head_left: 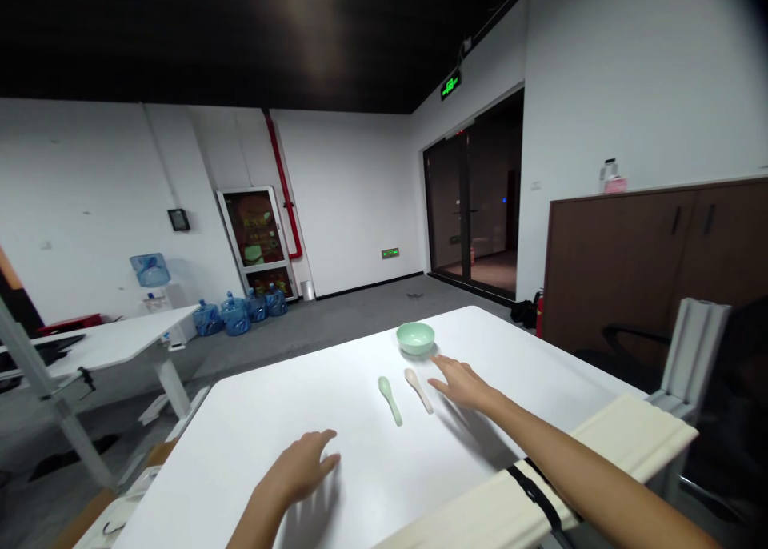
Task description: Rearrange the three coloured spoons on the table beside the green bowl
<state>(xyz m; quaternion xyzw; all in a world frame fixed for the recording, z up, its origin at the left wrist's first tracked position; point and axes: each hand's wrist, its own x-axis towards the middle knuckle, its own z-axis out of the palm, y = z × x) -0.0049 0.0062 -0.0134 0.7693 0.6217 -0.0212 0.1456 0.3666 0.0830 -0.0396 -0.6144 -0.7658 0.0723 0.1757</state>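
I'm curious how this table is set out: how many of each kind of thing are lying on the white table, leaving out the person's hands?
Bowls: 1 (a pale green bowl)
Spoons: 2 (a pale green spoon and a cream spoon)
Total: 3

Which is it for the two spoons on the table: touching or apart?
Apart. The head view shows the white tabletop running between the pale green spoon and the cream spoon along their whole length.
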